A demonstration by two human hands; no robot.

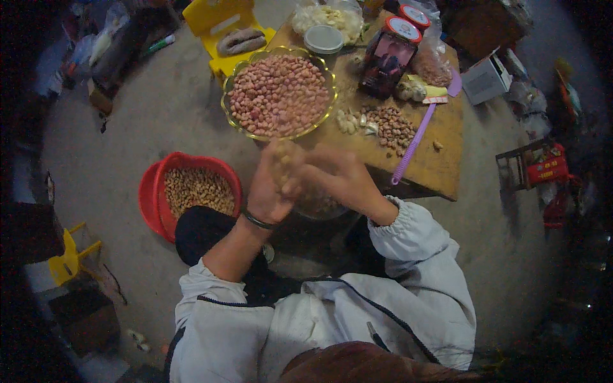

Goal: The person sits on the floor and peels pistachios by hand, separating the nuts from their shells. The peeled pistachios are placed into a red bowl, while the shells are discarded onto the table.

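Observation:
My left hand (266, 191) is palm up with a dark bangle at its wrist, and it cups several peanuts in their shells (284, 165). From the other side my right hand (342, 174) reaches across, its fingertips close to those peanuts. Motion blurs it, so whether it pinches one is unclear. Beyond both hands stands a scalloped, gold-rimmed bowl (334, 103) full of pinkish shelled peanuts (278, 93). Partly hidden beneath the hands is a clear container (321, 210) whose contents I cannot make out. A red plastic basin (155, 194) holding unshelled peanuts (198, 191) sits beside my left knee.
On the wooden table (440, 163) lie a peanut pile (390, 124), garlic (349, 120), a purple-handled utensil (414, 143), red-lidded jars (390, 55) and a round lidded tub (324, 39). A yellow chair (215, 21) bearing a grey cloth (241, 42) stands behind the bowl.

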